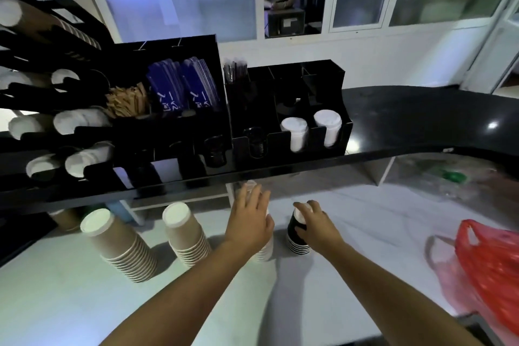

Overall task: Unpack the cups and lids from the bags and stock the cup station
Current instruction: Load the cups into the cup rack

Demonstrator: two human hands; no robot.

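Observation:
On the white lower counter stand upside-down stacks of paper cups. My right hand (311, 220) grips the top of a short stack of black cups (298, 240). My left hand (250, 218) lies over a stack of white cups (264, 251), hiding most of it; how its fingers hold the stack is not clear. To the left stand two taller brown cup stacks (123, 250) (186, 236). Above, on the black shelf (393, 121), the black cup station (286, 109) holds two piles of white lids (295, 132) (328, 123).
A black cup dispenser rack (56, 121) with cups lying sideways fills the left. Blue packets (182, 87), brown sachets (127, 101) and straws (234, 70) sit in the organiser. A red plastic bag (491, 267) lies at the counter's right edge.

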